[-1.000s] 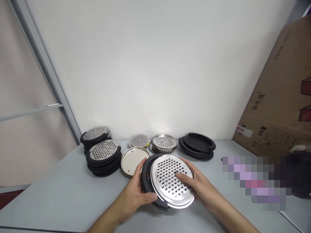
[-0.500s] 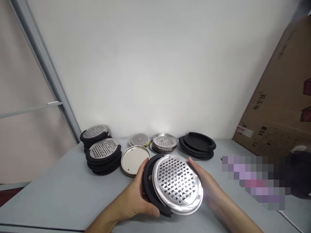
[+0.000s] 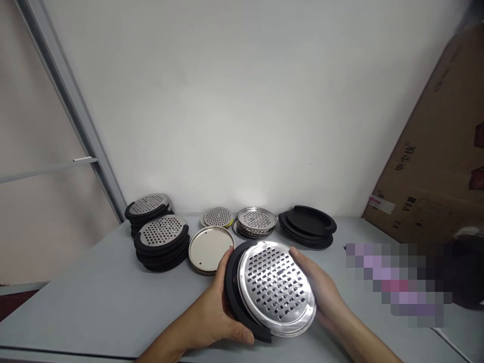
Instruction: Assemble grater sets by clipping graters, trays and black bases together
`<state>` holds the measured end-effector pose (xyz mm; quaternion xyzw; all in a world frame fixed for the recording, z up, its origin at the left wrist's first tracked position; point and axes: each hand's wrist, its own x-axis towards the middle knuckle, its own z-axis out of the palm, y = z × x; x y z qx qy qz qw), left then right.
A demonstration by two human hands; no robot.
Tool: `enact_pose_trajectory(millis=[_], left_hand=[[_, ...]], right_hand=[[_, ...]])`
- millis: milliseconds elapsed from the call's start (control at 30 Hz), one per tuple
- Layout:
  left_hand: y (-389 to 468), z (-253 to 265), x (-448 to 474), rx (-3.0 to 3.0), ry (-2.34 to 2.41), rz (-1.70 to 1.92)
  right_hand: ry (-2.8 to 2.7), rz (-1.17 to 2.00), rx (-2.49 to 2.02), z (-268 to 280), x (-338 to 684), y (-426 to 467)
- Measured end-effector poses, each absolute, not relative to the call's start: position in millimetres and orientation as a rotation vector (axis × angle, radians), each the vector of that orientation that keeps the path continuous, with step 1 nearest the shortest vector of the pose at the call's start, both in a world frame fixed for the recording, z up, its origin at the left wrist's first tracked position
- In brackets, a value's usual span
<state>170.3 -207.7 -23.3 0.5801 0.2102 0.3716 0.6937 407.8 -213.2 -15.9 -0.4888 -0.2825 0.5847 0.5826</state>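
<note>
Metal grater (image 3: pixel 278 285): round and slotted; held up between both hands over the near part of the grey table (image 3: pixel 94 302), face tilted toward the camera.
Black holder (image 3: pixel 231 285): behind the metal grater, showing as a dark crescent along the left; overhung by the grater on the right, so seemingly not fully seated.
Left hand (image 3: pixel 212 316): gripping the black holder, thumb across the lower front edge, other fingers mostly hidden behind.
Right hand (image 3: pixel 323 290): at the right edge of the metal grater, one fingertip showing near the upper rim; rest blurred or hidden — closed or merely pressing, cannot tell.
Step in hand: by judgement, fitting grater into holder, to go by the paired sets at left.
Next move: likely calling for rim lined up with rim — steady hold on the left, even push from the right.
Paired sets: front stack (image 3: pixel 162 249) and rear stack (image 3: pixel 147 207), each topped by a grater seated in black.
Loose pieces: cream lid (image 3: pixel 212 248), dull grater (image 3: pixel 217 217), pile of shiny graters (image 3: pixel 257 222).
Spare holders (image 3: pixel 308 224): stacked near the wall, right of the shiny pile.
</note>
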Motion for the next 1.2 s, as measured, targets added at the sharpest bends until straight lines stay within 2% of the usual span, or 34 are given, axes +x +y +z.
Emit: enact_pose_trajectory(millis=[100,267,667,867,1200], left_hand=[[-208,-24,170,1.308,0.469,0.81],[-211,-25,173,1.285,0.472,0.8],[-209,-29,174,1.197,0.429,0.814],[-205,-24,167,1.053,0.461,0.815],[-202,-20,171,1.12,0.786,1.004]], right_hand=[[-0.728,1.306,-1.09,-17,406,-213],[-0.84,1.397,-1.004,-11,394,-217],[-0.797,1.421,-0.955,-7,388,-217],[-0.807,1.647,-0.985,-3,398,-219],[-1.069,1.92,-0.734,-5,409,-219]])
